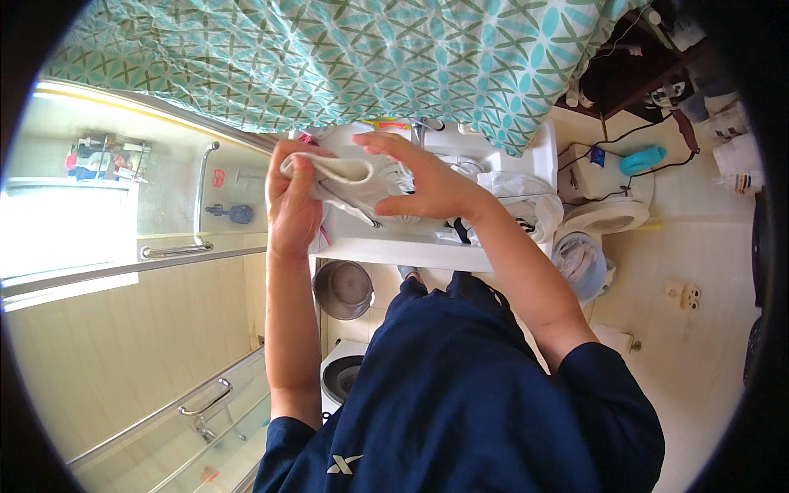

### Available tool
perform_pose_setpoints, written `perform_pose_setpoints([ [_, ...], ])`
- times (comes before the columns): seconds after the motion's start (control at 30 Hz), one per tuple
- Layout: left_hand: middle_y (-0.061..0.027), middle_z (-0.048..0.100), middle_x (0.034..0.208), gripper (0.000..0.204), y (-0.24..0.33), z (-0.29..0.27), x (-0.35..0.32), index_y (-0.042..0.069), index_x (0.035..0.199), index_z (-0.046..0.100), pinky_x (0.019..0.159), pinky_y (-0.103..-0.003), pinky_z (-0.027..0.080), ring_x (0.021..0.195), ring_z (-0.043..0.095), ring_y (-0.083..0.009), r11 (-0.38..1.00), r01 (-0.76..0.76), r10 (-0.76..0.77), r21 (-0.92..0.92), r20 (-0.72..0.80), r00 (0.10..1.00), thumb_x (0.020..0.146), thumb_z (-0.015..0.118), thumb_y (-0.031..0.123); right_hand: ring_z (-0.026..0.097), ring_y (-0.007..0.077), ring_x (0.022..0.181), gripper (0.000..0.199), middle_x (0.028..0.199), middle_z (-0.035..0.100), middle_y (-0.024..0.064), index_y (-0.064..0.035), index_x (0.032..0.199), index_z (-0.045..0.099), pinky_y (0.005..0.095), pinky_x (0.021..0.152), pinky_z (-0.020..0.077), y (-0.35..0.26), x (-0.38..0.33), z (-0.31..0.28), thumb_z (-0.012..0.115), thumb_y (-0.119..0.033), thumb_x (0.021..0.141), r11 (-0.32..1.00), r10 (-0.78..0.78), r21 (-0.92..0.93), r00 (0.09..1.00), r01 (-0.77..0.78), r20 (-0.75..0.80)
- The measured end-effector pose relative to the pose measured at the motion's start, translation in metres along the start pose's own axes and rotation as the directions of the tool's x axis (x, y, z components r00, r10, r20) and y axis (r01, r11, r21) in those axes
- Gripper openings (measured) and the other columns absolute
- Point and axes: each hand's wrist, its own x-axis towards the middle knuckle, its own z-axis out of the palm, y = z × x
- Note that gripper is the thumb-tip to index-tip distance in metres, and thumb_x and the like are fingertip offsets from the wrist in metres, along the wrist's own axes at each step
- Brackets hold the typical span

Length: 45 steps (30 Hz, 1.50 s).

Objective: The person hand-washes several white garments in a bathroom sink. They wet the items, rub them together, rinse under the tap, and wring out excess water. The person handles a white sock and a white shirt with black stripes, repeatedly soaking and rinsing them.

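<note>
So up top there's a big teal patterned cloth hanging across most of the view, cut off by the frame and hiding whatever's behind it. On my left is the glass shower door with its metal handle; stuff on the shelf behind the glass is too blurry to make out.

Below the cloth is the white sink, partly covered by my arms and by a heap of white laundry on its right side. Can't tell what's actually in that pile, there's some black trim but that's it. Under the sink edge sits a steel bowl, and off to the right a light blue basin with something pale in it.

Over the sink I've got a white sock-like piece of fabric. My left hand is wrapped tight around its left end, thumb on top. My right hand covers the other end, fingers spread flat, so how I'm pinching underneath is hidden.
</note>
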Motion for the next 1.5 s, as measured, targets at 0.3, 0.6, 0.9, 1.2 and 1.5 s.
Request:
perform_pose_setpoints([
  [0.3,-0.0129,0.061,0.123,0.049,-0.080,0.015,-0.016,0.000,0.133,0.047,0.095,-0.037,0.050,0.106,0.061,-0.0217,0.812,0.090,0.142,0.577,-0.345,0.928,0.097,0.073,0.019,0.070,0.0409,0.108,0.048,0.117,0.072,0.0230,-0.0065,0.137,0.060,0.0473,0.090,0.0551,0.044,-0.003,0.050,0.063,-0.014,0.090,0.911,0.274,-0.148,0.835,-0.384,-0.478],
  [0.6,-0.0064,0.069,0.114,0.038,-0.123,0.000,-0.053,0.000,0.130,0.064,0.092,-0.029,0.050,0.104,0.063,-0.0149,0.950,0.277,-0.310,-0.144,-0.336,0.889,0.109,0.054,0.031,0.060,0.0299,0.119,0.058,0.134,0.055,0.0176,-0.0052,0.148,0.050,0.0398,0.101,0.0497,0.068,-0.044,0.073,0.069,-0.016,0.094,0.968,0.226,-0.071,0.962,-0.239,-0.153],
  [0.9,-0.0009,0.063,0.091,0.030,-0.153,0.002,-0.045,-0.001,0.109,0.067,0.071,-0.029,0.046,0.083,0.055,-0.0096,0.900,0.343,-0.231,0.268,-0.374,0.898,0.107,0.058,0.028,0.064,0.0152,0.080,0.025,0.089,0.072,0.0061,-0.0036,0.108,0.070,0.0306,0.074,0.0518,0.090,-0.011,0.043,0.066,-0.028,0.103,0.944,0.277,-0.086,0.905,-0.320,-0.324],
  [1.2,-0.0060,0.057,0.074,0.042,-0.203,0.007,-0.009,0.001,0.082,0.058,0.067,-0.036,0.045,0.075,0.050,-0.0141,0.953,0.303,-0.246,0.000,-0.580,0.777,0.109,0.053,0.034,0.070,0.0436,0.080,0.039,0.081,0.070,0.0234,-0.0026,0.097,0.067,0.0514,0.071,0.0535,0.104,0.003,0.084,0.053,-0.037,0.106,0.875,0.379,-0.155,0.848,-0.459,-0.372],
  [1.5,-0.0058,0.061,0.074,0.052,-0.179,0.019,0.021,0.000,0.082,0.060,0.069,-0.034,0.050,0.076,0.058,-0.0161,0.915,0.385,-0.280,0.119,-0.501,0.819,0.110,0.050,0.042,0.069,0.0471,0.088,0.066,0.085,0.071,0.0281,0.0022,0.089,0.073,0.0557,0.078,0.0505,0.135,0.030,0.067,0.040,-0.053,0.106,0.635,0.676,-0.082,0.604,-0.768,-0.421],
])
